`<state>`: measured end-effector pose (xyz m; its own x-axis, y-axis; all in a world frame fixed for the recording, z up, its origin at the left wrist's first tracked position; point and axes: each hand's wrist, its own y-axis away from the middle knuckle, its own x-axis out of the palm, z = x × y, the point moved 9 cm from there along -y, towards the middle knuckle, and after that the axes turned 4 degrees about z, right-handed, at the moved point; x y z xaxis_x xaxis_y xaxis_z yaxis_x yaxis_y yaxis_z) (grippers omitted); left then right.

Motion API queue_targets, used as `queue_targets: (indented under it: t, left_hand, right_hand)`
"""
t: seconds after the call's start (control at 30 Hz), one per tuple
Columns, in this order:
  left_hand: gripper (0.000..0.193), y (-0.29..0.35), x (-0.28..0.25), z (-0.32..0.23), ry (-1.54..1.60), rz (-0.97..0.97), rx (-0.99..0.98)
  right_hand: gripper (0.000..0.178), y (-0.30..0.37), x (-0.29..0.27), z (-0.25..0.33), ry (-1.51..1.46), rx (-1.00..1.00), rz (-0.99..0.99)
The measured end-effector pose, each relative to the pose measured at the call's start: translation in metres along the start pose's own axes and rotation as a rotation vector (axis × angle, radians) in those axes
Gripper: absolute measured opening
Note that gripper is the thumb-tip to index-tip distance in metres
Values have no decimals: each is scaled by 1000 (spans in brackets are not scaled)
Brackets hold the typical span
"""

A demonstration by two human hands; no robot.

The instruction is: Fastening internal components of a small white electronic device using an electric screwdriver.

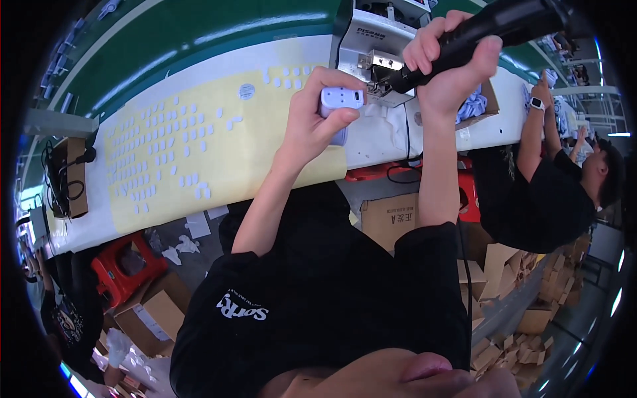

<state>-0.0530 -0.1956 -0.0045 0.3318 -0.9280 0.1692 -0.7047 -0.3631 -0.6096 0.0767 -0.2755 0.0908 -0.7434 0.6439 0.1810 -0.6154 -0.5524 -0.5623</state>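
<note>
My left hand (pixel 305 123) is closed around a small lavender plastic casing (pixel 342 99), its end with a port opening and small holes facing up. A black electric screwdriver (pixel 494 36) is gripped in my right hand (pixel 451 73). It is tilted, with its tip pointing down and left at the front of a screw feeder (pixel 346 46). The tip is close to the feeder's metal outlet, to the right of the casing; I cannot tell whether it touches. Whether a screw is on the tip is too small to make out.
Many small pale pieces (pixel 159 132) lie in rows on a yellow sheet (pixel 249 142) over the white table. A cardboard box (pixel 491 99) of lavender parts stands right of the feeder. Co-workers (pixel 531 192) are on both sides; red stools (pixel 129 268) and cartons (pixel 391 222) are below.
</note>
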Motion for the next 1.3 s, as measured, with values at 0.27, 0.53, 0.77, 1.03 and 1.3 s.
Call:
queue_targets:
  t: [0.27, 0.53, 0.77, 1.03, 1.3]
  left_hand:
    - [32, 1, -2, -2, 34, -2, -29]
    - [34, 0, -1, -6, -2, -5, -59]
    - [35, -1, -3, -4, -64, -2, -9]
    - [38, -2, -1, -4, -21, 9, 3]
    - [37, 0, -2, -5, -30, 27, -57]
  right_hand:
    - [59, -20, 27, 6, -466, -235, 125]
    - [61, -6, 0, -11, 153, -41, -27]
    - [57, -9, 2, -18, 99, -26, -24]
    - [58, -3, -3, -20, 53, 35, -34]
    - [82, -24, 39, 64, -454, 9, 301]
